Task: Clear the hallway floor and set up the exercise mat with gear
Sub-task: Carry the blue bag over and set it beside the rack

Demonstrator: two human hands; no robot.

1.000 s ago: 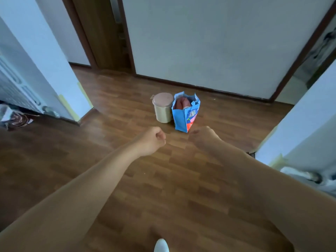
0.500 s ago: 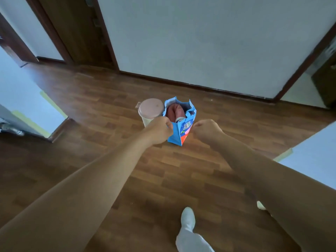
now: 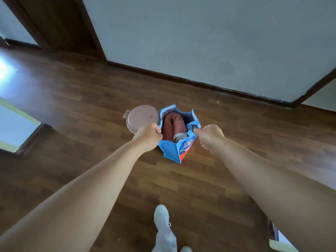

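Observation:
A blue printed bag (image 3: 172, 151) stands open on the wooden hallway floor, with a rolled dark-red cloth (image 3: 171, 127) inside. My left hand (image 3: 148, 136) is closed at the bag's left rim and my right hand (image 3: 209, 136) is closed at its right rim, fingers pinching the edges. A small beige bin with a pinkish lid (image 3: 142, 118) stands just left of the bag, partly behind my left hand.
A grey wall with dark skirting (image 3: 200, 82) runs behind the bag. A dark wooden door (image 3: 60, 24) is at the back left, and another doorway (image 3: 323, 91) opens at the right. My foot in a white shoe (image 3: 161, 217) is on the floor below.
I have walked up to the bag and now look down into it. Both hands went from hanging fists short of the bag to closing on its two rims.

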